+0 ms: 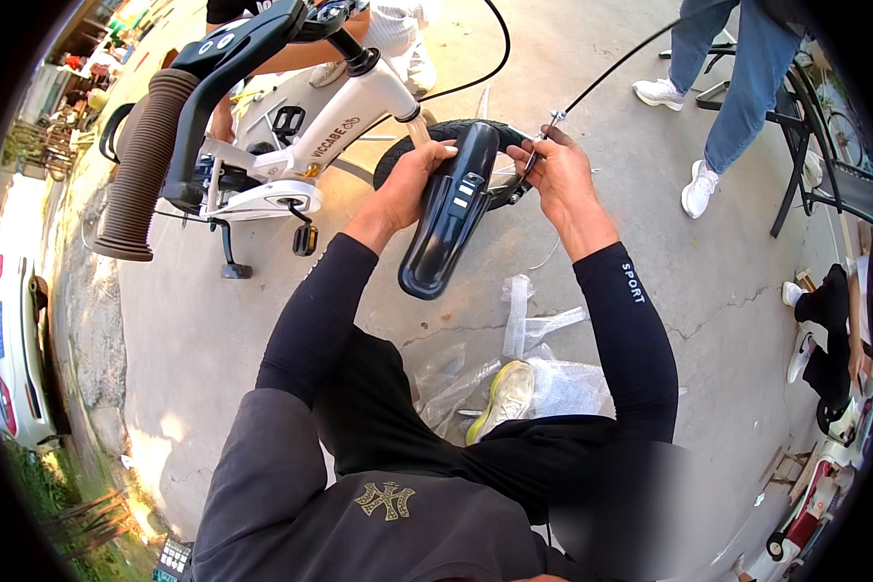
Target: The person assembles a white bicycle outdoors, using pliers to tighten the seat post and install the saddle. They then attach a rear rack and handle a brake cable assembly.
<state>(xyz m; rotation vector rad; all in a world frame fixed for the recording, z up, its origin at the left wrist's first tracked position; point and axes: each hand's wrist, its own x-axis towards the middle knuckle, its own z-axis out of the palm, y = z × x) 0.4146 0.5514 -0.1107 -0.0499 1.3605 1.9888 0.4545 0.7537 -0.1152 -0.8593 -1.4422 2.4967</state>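
Note:
A glossy black mudguard stands tilted over the front wheel of a small white bicycle. My left hand is closed on the mudguard's left side, thumb toward its upper edge; the other fingers are partly hidden behind it. To the right of the wheel, my right hand pinches the end of a black brake cable by its metal fitting. Part of the brake arm lies beside those fingers. A brown ribbed handlebar grip juts out at the left.
Clear plastic wrap lies on the concrete around my shoe. Behind the bicycle crouches another person, partly hidden. Someone in jeans stands at the upper right beside a black folding frame. A white car is parked far left.

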